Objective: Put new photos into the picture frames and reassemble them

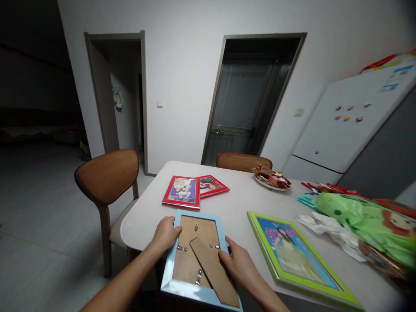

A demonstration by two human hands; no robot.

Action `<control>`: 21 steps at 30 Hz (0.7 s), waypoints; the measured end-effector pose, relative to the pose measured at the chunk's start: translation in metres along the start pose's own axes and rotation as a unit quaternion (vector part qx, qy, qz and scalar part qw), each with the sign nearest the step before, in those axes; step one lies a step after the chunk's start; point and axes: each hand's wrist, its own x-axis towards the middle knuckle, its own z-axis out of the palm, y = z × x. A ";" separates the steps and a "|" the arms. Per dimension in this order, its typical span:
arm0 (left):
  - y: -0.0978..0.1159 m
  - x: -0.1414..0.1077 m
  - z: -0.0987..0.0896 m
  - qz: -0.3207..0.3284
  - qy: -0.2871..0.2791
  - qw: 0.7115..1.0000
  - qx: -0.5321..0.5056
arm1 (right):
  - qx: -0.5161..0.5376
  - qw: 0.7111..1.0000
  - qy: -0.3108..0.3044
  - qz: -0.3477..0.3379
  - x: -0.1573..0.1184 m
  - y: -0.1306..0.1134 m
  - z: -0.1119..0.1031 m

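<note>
A light blue picture frame (pixel 169 268) is held back side up at the near edge of the table. Its brown backboard (pixel 185 271) carries metal clips and a fold-out stand (pixel 211 264). My left hand (pixel 165 234) grips the frame's upper left edge, thumb on top. On the opposite edge, my right hand (pixel 238 262) is closed around the side, its thumb near the right clip. Beyond the frame lie two red picture frames (pixel 165 193), one partly over the other. A green picture frame (pixel 273 260) with a photo of a person lies face up to the right.
The white table (pixel 237 203) also bears a plate (pixel 273 185) of wrapped items, crumpled tissue (pixel 334 232) and a green plastic bag (pixel 367 221). Wooden chairs stand at the left (pixel 108 177) and far side (pixel 243 161). A white fridge (pixel 351 99) stands at the right.
</note>
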 end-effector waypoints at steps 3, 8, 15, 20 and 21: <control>0.001 0.013 0.004 -0.007 0.014 0.999 0.031 | -0.077 0.997 0.005 0.002 0.009 -0.002 0.002; -0.002 0.014 0.010 -0.007 0.033 0.998 0.052 | -0.157 0.987 0.021 0.019 0.018 -0.001 0.005; -0.013 -0.018 0.013 0.066 0.024 0.997 0.010 | -0.173 0.981 0.043 -0.078 0.025 0.002 0.014; -0.015 -0.022 0.011 0.060 0.010 0.997 -0.037 | -0.169 0.980 0.062 -0.079 0.032 0.003 0.019; -0.015 -0.022 0.011 0.059 0.013 0.997 -0.044 | -0.172 0.979 0.067 -0.080 0.032 0.003 0.019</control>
